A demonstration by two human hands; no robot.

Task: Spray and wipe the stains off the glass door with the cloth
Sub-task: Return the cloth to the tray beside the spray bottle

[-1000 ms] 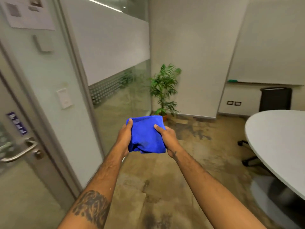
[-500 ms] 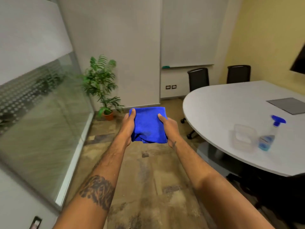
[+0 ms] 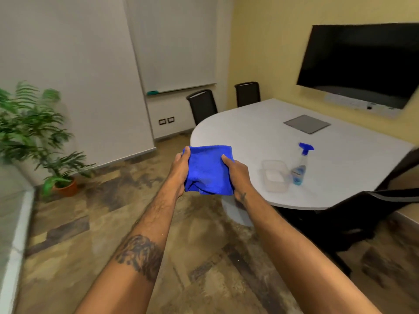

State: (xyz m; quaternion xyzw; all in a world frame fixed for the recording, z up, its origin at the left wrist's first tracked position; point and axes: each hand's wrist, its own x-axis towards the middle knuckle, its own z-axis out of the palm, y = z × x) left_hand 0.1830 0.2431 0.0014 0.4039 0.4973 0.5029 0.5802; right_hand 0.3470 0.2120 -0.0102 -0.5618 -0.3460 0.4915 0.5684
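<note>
Head-worn wide-angle camera faces forward and down along both forearms, left hand and right hand close at centre, the table beyond at right

1. We see the cloth as a soft, fuzzy blue fabric, like microfibre: matt and creased into folds.
2. We take the spray bottle for clear, glossy plastic, topped with an opaque blue plastic trigger head.
3. The container looks to us like translucent plastic, smooth and faintly cloudy.
4. We find the table top smooth and pale grey with a dull satin sheen. The square panel set in it is a darker, matt grey.
5. We read the floor as polished, stone-look tile, mottled brown with soft reflections.
6. The screen strikes us as black and glossy.
7. The pot looks to us like matt terracotta.
8. The chairs have matt black backs, and we cannot tell the weave.
</note>
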